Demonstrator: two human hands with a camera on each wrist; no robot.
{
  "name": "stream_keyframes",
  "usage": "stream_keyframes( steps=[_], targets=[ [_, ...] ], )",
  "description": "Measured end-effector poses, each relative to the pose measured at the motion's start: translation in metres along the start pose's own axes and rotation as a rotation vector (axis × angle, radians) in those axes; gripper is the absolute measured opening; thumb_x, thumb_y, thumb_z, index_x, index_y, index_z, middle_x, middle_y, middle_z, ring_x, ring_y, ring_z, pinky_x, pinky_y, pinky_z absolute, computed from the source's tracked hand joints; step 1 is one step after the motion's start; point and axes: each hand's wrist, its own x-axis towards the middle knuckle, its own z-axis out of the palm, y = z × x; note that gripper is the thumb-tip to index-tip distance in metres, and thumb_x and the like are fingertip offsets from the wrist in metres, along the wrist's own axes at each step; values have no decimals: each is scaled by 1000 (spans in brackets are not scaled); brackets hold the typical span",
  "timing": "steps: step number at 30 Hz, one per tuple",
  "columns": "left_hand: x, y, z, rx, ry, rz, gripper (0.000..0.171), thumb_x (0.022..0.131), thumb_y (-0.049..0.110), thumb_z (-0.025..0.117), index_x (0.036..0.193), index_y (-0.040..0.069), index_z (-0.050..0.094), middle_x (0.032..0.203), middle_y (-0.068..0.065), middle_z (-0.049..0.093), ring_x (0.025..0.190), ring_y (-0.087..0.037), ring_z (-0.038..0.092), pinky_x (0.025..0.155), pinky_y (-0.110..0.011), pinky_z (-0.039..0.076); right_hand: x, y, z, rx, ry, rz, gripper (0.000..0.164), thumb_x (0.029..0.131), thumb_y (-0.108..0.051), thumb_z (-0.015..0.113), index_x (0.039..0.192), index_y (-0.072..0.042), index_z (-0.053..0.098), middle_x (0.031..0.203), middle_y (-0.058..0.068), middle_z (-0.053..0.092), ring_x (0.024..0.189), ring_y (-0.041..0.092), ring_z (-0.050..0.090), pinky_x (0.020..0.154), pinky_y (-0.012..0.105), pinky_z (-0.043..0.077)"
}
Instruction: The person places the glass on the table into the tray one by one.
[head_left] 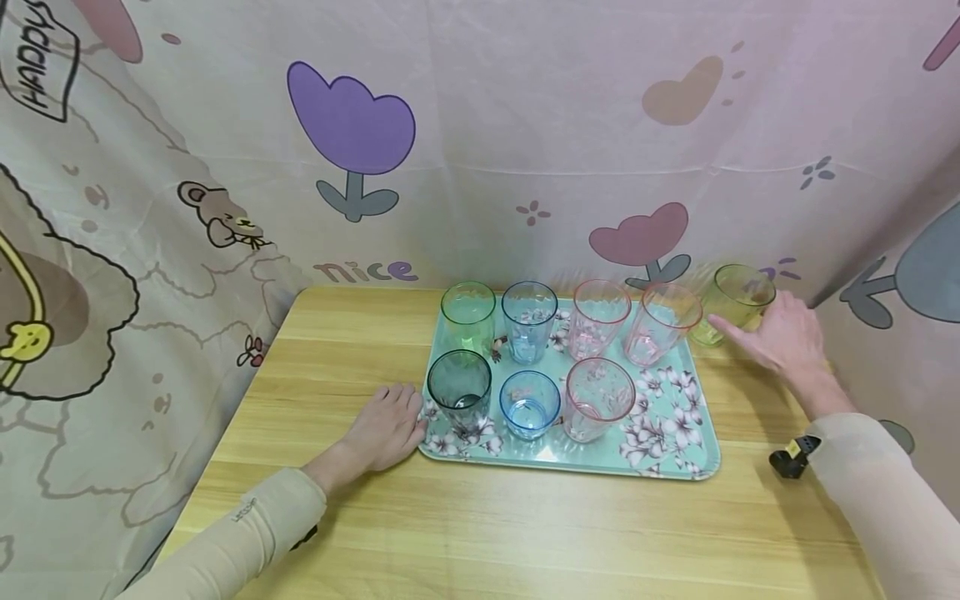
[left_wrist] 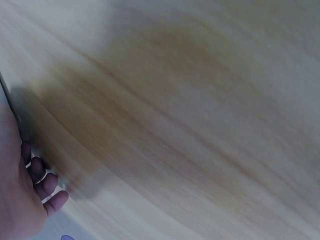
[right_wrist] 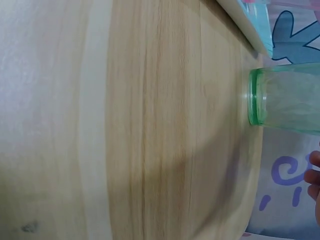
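Observation:
My right hand (head_left: 791, 337) is at the yellow-green glass (head_left: 738, 296), which stands upright on the table at the back right, just off the tray. The thumb reaches across its near side, and the other fingers are beside it. The right wrist view shows the glass (right_wrist: 285, 97) looking greener, its base near the table's back edge, with the fingertips (right_wrist: 312, 175) a little apart from its wall. My left hand (head_left: 386, 425) rests palm down on the table against the left edge of the mint floral tray (head_left: 705, 454). Its fingers (left_wrist: 47, 185) are loosely bent in the left wrist view.
On the tray's back row stand a green glass (head_left: 468, 317), a blue glass (head_left: 529, 325) and two pink glasses. In front are a dark grey glass (head_left: 460, 387), a short blue cup (head_left: 529, 408) and a pink-rimmed glass (head_left: 597, 400). A printed curtain (head_left: 480, 167) hangs behind the wooden table (head_left: 525, 533).

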Motion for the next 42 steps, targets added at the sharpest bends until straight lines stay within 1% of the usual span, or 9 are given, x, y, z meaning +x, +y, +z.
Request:
stream_keyframes(
  steps=[3,10,13,18,21,25,34,39,42],
  targets=[
    [0,0,0,2,-6,-2,26,104,33,49,93,10,45,89,-5,43,85,-24,44,77,-36,35,0,-1,1,8,12,1,95,88,-79,60,106,14,52,97,33,54,81,45,52,67,51,39],
    [2,1,-1,2,16,6,26,103,32,52,92,9,45,88,-5,43,84,-24,44,77,-35,34,-1,-6,-1,-10,68,-26,79,86,-78,63,83,-1,48,80,20,50,69,35,47,63,43,36],
    [2,0,0,8,10,5,26,103,32,50,92,9,45,88,-5,43,84,-24,43,77,-35,34,-2,-7,-4,-36,81,-49,77,86,-78,63,78,-3,46,76,18,49,67,34,45,63,43,34],
    [2,0,1,11,13,5,26,103,33,50,92,9,44,88,-5,42,84,-24,43,77,-36,35,-6,-8,-9,-91,73,-88,78,88,-78,60,80,-2,43,78,19,47,71,35,43,70,45,31],
    [2,0,1,10,29,9,26,102,32,51,91,9,44,87,-5,42,82,-24,42,76,-36,34,-9,-9,-12,-123,65,-113,78,89,-78,58,80,-2,41,79,18,45,72,34,41,71,45,30],
    [2,0,1,10,25,8,27,102,32,51,91,9,44,87,-4,42,82,-23,43,76,-35,34,-11,-9,-16,-172,58,-147,79,89,-78,58,79,-2,40,79,18,44,73,33,40,72,44,28],
    [3,0,-1,16,-29,-16,27,104,34,50,92,10,44,87,-4,40,83,-23,41,77,-35,34,-14,-8,-26,-261,60,-212,88,84,-81,59,83,6,49,91,30,53,82,42,51,71,47,33],
    [1,1,0,15,12,-3,26,102,32,52,90,10,43,86,-4,39,82,-22,40,75,-34,32,-21,-12,-32,-303,74,-244,95,80,-81,65,92,13,54,97,35,56,85,47,55,71,49,35],
    [0,1,0,15,50,7,26,101,30,54,90,9,43,86,-5,42,83,-24,44,75,-35,35,-26,-17,-35,-309,94,-266,100,78,-80,67,100,17,56,100,37,58,86,49,57,71,51,37]
  ],
)
